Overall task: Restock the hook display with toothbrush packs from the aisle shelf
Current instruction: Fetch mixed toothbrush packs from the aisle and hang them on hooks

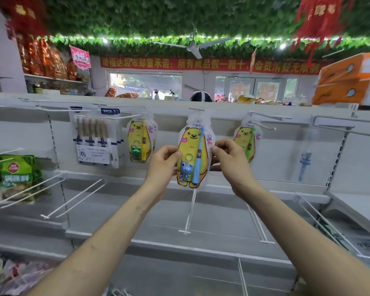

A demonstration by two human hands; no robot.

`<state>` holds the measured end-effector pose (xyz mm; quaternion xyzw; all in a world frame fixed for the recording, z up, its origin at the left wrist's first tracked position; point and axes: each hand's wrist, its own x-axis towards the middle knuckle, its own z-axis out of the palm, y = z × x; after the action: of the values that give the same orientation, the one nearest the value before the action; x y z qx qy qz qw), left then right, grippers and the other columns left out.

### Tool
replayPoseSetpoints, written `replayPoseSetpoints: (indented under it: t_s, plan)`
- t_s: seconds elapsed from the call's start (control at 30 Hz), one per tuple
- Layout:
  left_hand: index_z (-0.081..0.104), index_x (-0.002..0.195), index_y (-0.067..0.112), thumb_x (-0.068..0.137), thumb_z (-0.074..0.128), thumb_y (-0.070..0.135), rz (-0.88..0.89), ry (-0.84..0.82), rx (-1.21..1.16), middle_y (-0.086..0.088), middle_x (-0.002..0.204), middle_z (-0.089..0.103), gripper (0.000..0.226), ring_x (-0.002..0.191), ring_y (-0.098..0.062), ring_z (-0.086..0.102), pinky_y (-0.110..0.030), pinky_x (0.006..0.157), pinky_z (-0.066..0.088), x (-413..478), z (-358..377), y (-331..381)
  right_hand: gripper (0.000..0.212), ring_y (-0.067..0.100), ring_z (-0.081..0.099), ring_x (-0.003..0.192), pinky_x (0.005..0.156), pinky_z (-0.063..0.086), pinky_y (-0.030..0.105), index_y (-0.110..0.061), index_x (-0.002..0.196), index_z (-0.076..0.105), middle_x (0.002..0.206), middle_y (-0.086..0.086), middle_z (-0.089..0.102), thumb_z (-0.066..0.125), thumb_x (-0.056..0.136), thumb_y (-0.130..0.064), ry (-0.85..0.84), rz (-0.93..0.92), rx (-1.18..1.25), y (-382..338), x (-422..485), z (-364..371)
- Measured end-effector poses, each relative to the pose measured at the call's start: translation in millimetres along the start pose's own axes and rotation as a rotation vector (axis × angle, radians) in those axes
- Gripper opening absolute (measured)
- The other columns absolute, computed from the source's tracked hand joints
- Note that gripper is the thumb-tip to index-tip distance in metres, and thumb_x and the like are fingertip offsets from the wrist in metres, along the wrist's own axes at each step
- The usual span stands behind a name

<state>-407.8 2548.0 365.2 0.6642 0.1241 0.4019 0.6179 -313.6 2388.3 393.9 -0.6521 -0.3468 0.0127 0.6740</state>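
A yellow bear-shaped toothbrush pack (193, 150) with a blue brush and a blue toy hangs upright at the centre of the hook display. My left hand (163, 165) pinches its left edge and my right hand (229, 159) pinches its right edge. The pack's top sits at a white hook (195, 109) on the top rail; I cannot tell if it is threaded on. Two similar bear packs hang to the left (140, 142) and right (246, 144). A six-piece brush pack (94, 137) hangs further left.
Several bare white hooks (73, 199) jut out from the lower rails toward me. A clear pack (305, 154) hangs at the right. Green snack bags (16, 176) hang at the left. Orange boxes (350, 80) stand on top of the shelf at right.
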Motion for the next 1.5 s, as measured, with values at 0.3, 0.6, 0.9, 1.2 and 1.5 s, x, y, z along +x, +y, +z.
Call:
replayPoseSetpoints:
  t_s: [0.3,0.6,0.9,1.2,1.5]
  plan:
    - [0.067,0.102,0.019,0.103,0.063,0.018,0.029,-0.028,0.157,-0.003,0.102,0.072,0.004,0.095,-0.024,0.072,-0.047,0.085,0.064,85.7,10.2,-29.6,0.02,0.026,0.075,0.082,0.076,0.066,0.043,-0.006,0.097,0.065,0.093,0.015,0.076,0.054,0.108,-0.019,0.086,0.096,-0.081,33.5,68.8,13.6]
    - [0.067,0.1,0.018,0.101,0.065,0.017,0.038,-0.072,0.183,-0.003,0.103,0.071,0.002,0.095,-0.025,0.073,-0.042,0.083,0.065,118.0,11.3,-42.8,0.02,0.022,0.072,0.078,0.08,0.066,0.045,-0.007,0.093,0.064,0.09,0.012,0.072,0.055,0.106,-0.019,0.159,0.095,-0.133,49.6,95.8,22.5]
    - [0.062,0.105,0.021,0.102,0.065,0.022,0.036,-0.054,0.274,-0.001,0.104,0.07,0.004,0.096,-0.02,0.07,-0.042,0.085,0.063,110.3,13.2,-44.6,0.014,0.029,0.073,0.089,0.081,0.065,0.049,-0.011,0.1,0.064,0.094,0.012,0.072,0.054,0.103,-0.02,0.231,0.085,-0.227,58.1,91.9,16.2]
    - [0.058,0.109,0.025,0.097,0.066,0.03,0.566,-0.09,0.714,0.01,0.103,0.057,0.015,0.086,-0.016,0.059,-0.036,0.07,0.052,33.0,45.8,-30.0,0.01,0.02,0.065,0.096,0.085,0.052,0.036,-0.02,0.105,0.066,0.101,-0.005,0.069,0.059,0.099,-0.023,0.172,-0.006,-0.641,66.4,25.3,-36.8]
    - [0.048,0.142,0.019,0.09,0.07,0.044,0.622,-0.467,1.039,-0.005,0.14,0.05,0.062,0.127,-0.029,0.049,-0.047,0.103,0.048,-68.0,178.3,-42.1,0.044,0.038,0.054,0.115,0.088,0.05,0.048,-0.012,0.135,0.052,0.128,0.013,0.055,0.061,0.093,-0.026,0.132,-0.039,-1.406,51.6,-93.7,-178.3]
